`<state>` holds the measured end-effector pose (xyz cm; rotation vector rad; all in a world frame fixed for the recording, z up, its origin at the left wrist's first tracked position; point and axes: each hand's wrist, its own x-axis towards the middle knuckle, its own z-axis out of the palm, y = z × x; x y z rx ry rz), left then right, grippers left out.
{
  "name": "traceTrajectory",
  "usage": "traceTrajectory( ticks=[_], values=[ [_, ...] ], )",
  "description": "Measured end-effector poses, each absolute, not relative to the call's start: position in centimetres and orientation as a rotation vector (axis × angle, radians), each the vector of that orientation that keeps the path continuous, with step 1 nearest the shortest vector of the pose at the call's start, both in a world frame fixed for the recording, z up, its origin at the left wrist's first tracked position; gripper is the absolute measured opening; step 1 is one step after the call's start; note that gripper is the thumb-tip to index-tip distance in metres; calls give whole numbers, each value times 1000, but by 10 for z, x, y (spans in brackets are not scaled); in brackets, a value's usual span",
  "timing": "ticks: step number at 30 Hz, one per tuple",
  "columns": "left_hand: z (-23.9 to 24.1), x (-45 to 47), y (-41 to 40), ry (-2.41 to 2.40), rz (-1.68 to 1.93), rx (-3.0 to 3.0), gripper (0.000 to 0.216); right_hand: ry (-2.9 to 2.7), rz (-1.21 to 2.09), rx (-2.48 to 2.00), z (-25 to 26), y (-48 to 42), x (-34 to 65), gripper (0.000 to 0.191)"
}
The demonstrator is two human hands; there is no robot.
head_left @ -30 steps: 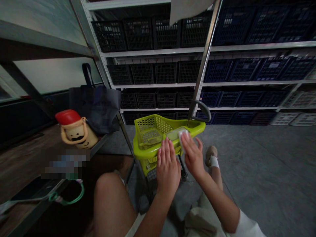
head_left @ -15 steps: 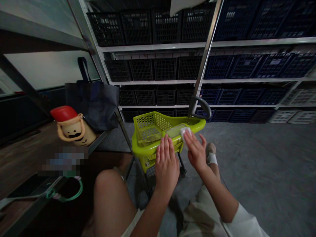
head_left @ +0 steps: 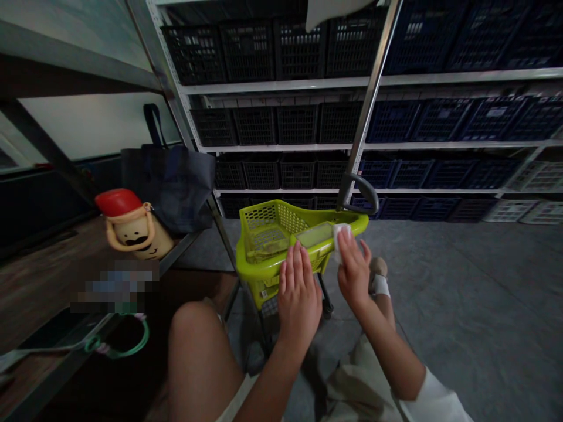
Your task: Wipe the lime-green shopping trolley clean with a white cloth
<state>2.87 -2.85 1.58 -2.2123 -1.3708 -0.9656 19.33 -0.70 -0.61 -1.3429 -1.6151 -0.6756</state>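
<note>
A small lime-green shopping cart (head_left: 259, 268) with a grey handle (head_left: 367, 193) stands in front of my knees. My left hand (head_left: 299, 296) rests its outstretched fingers on the near rim of the cart and holds nothing. Under the fingers of my right hand (head_left: 355, 272) is a folded white tissue (head_left: 341, 234), pressed against the rim towards the handle end. A clear flat panel (head_left: 313, 235) lies across the cart's top between the basket and the handle.
To the left, a metal-framed table (head_left: 176, 253) bears a red-capped cup with a moustache face (head_left: 138, 231), a dark tote bag (head_left: 176, 187) and a phone with a green cord (head_left: 141, 340). Behind the cart, shelves hold several black crates (head_left: 297, 123) and blue crates (head_left: 393, 120).
My right hand has slid the tissue a little to the right along the rim, towards the handle. My left hand stays at the same spot on the cart.
</note>
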Motion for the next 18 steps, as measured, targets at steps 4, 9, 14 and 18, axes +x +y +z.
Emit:
traceTrajectory(
  ticks=[4, 9, 14, 18],
  values=[
    [15, 29, -29, -1352, -976, -2216, 77, -1904, -675, -1177, -3, -8, 190, 76],
    [14, 27, -28, -1347, -992, -2219, 76, -1494, -656, -1346, -1, -6, 186, 79],
    [13, 25, -28, -1337, -972, -2219, 77, -1930, -674, -1145, -1, -9, 186, 76],
    [15, 28, -29, -1348, -961, -2216, 75, -1494, -667, -1368, 3, -3, 202, 77]
  ],
)
